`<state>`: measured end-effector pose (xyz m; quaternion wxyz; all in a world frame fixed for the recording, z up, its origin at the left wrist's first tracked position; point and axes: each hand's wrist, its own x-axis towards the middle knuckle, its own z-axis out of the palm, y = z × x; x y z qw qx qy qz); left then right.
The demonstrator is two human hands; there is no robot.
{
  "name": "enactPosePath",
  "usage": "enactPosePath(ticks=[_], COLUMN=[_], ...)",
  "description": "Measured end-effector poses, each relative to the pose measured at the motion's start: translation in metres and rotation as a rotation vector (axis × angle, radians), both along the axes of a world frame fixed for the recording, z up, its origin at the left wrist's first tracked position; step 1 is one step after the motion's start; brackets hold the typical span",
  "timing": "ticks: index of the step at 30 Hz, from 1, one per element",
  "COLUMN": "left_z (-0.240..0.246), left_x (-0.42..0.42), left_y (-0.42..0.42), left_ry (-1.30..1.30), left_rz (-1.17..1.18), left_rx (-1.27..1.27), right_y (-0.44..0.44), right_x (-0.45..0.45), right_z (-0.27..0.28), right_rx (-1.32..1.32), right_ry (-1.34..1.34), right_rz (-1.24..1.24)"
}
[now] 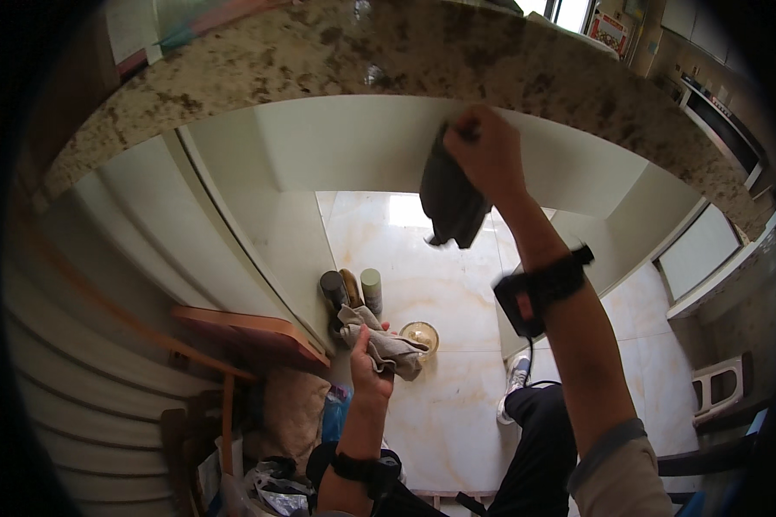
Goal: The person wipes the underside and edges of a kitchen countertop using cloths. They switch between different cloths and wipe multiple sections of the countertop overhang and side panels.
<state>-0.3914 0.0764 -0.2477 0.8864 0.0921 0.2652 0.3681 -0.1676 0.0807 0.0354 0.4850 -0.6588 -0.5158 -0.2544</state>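
Note:
My right hand [488,152] is raised just beneath the edge of a speckled stone countertop [375,58], pinching a dark grey cloth [452,200] that hangs down from the fingers. Slight blur softens that hand and cloth. Lower and to the left, my left hand [370,368] holds a crumpled beige cloth [388,346], thumb on top and fingers beneath. Past the beige cloth, a round, clear yellowish bowl [420,333] is on the floor, partly covered by the cloth in this view. What lies in the bowl is too small to tell.
A dark-capped container [333,284] and a pale green cylinder [372,291] stand by the white panel on the left. A reddish board [252,333] leans nearby, above a tan cushion [294,407]. Far right is a plastic stool [718,391]. Pale marble-patterned tiles [452,413] cover the floor.

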Motion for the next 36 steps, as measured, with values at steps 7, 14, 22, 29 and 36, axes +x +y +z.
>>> enactPosePath(ticks=[7,14,22,29,36], left_z=[0.008,0.0,-0.007,0.007,0.028], left_x=[-0.004,0.001,0.0,-0.006,-0.006], left_y=[-0.004,-0.003,0.0,-0.009,-0.01], left_ry=[-0.031,0.015,-0.044,-0.233,-0.362], left_rz=[0.006,0.007,-0.042,-0.07,-0.034], left_rx=[0.013,0.031,0.054,0.15,0.248], right_y=[-0.181,-0.284,-0.246,-0.179,-0.088], right_x=[-0.041,-0.022,-0.042,-0.09,-0.116], right_z=[0.036,0.122,0.119,-0.011,-0.179], right_rx=[-0.426,-0.026,-0.088,-0.377,-0.831], right_ry=[-0.153,-0.457,-0.596,-0.397,0.007], right_rz=[0.329,0.145,-0.023,0.308,0.667])
